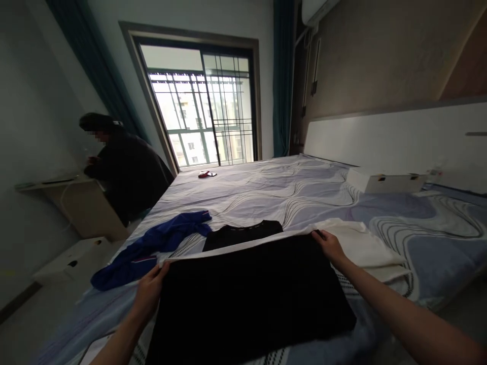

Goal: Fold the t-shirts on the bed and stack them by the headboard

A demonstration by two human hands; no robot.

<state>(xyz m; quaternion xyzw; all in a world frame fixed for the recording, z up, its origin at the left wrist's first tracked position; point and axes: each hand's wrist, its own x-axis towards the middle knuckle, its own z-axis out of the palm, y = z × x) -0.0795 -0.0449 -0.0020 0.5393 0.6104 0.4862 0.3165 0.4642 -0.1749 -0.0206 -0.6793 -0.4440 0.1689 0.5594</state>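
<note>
A black garment with a white band along its top edge (pixel 247 299) is stretched out between my two hands above the bed. My left hand (pixel 149 289) pinches its upper left corner. At the upper right corner, my right hand (pixel 330 247) is closed on the cloth. Behind the garment a black top (pixel 243 233) lies on the bed, partly covered from view. A crumpled blue garment (pixel 152 246) lies to the left, near my left hand. White clothing (pixel 367 246) is spread out just beyond my right hand.
The bed (pixel 262 187) has a wavy-patterned sheet. A white box (pixel 386 181) lies by the headboard (pixel 395 137). Small red and dark items (pixel 206 174) lie at the far edge. A person in dark clothes (pixel 129 167) is beside a desk (pixel 83 197) at left; another white box (pixel 72 258) is on the floor.
</note>
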